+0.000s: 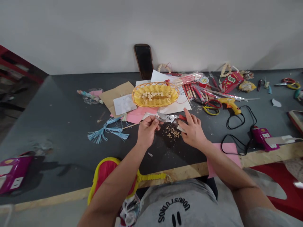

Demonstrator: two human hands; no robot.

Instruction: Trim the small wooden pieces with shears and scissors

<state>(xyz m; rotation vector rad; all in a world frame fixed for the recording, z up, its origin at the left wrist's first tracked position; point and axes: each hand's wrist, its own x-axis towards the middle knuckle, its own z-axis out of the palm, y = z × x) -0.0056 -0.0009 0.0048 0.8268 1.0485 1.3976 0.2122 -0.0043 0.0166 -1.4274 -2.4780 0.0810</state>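
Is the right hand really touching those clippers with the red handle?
Touching. The head view shows the right hand gripping the clippers, with fingers against the red handle.

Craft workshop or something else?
Probably a craft workbench: a yellow hot-glue gun, a yellow woven oval basket of small pale pieces, and light-blue thread tassels suggest so.

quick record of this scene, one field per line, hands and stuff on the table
left hand: fingertips together at the blades
right hand: holding red-handled shears
between hands: pale bits scattered on dark table
beyond hands: yellow basket with more pale bits
left side: blue tassels
right side: yellow glue gun, scissors
back: phone leaning on grey wall
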